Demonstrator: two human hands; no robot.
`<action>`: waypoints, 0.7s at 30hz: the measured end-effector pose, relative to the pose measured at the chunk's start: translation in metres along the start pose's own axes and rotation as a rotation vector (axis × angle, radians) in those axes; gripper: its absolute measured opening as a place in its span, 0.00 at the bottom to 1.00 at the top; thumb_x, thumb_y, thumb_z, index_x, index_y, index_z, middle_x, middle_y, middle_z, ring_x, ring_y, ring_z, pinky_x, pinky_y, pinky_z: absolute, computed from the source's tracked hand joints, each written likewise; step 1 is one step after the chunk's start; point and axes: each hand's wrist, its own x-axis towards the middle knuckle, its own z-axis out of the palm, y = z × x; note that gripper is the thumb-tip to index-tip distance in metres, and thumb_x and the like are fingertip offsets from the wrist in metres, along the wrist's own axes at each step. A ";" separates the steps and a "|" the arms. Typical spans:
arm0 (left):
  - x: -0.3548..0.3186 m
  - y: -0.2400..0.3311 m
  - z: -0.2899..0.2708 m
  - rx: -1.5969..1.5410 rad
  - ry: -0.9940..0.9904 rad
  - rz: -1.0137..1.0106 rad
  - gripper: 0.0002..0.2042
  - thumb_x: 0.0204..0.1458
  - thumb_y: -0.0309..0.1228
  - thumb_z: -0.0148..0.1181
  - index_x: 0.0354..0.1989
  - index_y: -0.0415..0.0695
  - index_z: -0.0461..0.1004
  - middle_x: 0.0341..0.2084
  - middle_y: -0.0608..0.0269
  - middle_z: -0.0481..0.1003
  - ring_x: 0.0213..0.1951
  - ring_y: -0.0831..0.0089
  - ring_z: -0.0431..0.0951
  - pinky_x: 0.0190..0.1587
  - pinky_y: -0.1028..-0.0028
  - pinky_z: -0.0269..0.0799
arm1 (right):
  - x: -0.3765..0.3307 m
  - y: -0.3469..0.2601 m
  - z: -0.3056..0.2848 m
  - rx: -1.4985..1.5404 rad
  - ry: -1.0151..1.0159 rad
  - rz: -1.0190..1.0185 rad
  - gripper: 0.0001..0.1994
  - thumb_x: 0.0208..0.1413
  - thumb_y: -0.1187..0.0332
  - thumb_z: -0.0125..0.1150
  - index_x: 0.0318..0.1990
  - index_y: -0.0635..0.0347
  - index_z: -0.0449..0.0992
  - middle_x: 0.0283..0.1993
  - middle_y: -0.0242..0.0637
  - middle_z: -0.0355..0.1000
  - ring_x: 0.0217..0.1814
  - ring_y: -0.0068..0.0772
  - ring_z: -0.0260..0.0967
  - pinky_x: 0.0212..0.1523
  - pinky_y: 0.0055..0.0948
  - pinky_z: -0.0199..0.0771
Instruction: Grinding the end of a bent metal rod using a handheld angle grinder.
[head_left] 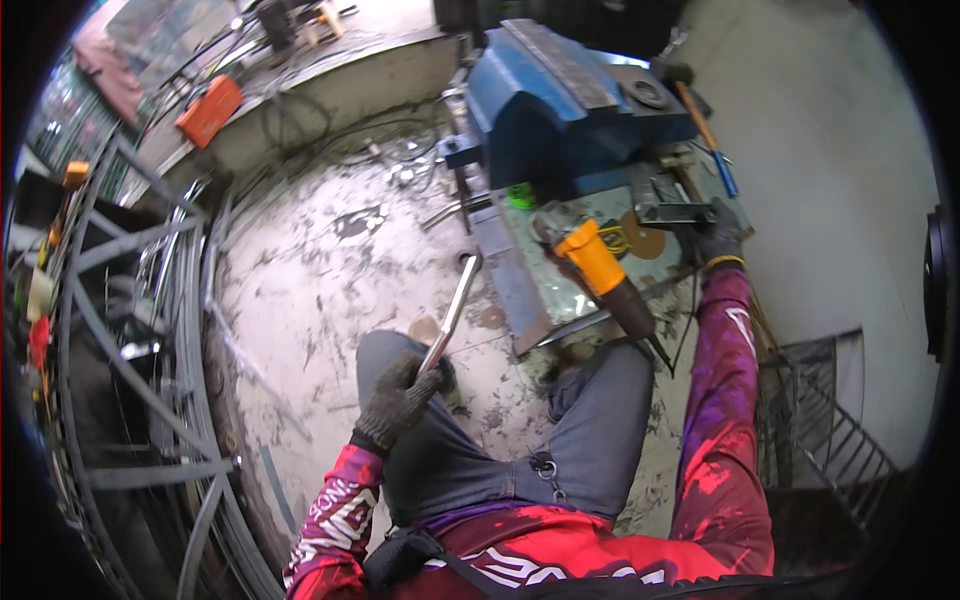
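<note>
My left hand [398, 405], in a dark knit glove, is closed round the lower end of a shiny metal tube [455, 310]. The tube slants up and away above my left knee. Out at the right, my gloved right hand [718, 238] is at the bench's edge, its fingers curled at the end of a dark metal piece [680, 213]. What exactly it grips is hard to make out. An angle grinder [592, 258] with an orange body and black handle lies on the bench [545, 285], near a brown disc [643, 238] and a yellow-and-black tape measure [612, 238].
A big blue bench vise [540, 90] stands at the bench's far end. A hammer [712, 140] with an orange-and-blue handle lies beside it. Metal frames [150, 245] line the left side. An orange box [210, 110] sits on the far ledge. Cables trail along the floor.
</note>
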 end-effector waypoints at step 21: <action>0.000 0.042 -0.159 -0.275 0.512 0.185 0.10 0.70 0.36 0.56 0.45 0.42 0.77 0.21 0.71 0.70 0.17 0.82 0.69 0.28 0.74 0.77 | -0.310 -0.261 -0.059 0.666 -0.974 -0.130 0.15 0.58 0.70 0.67 0.52 0.62 0.79 0.48 0.46 0.77 0.49 0.44 0.78 0.51 0.38 0.78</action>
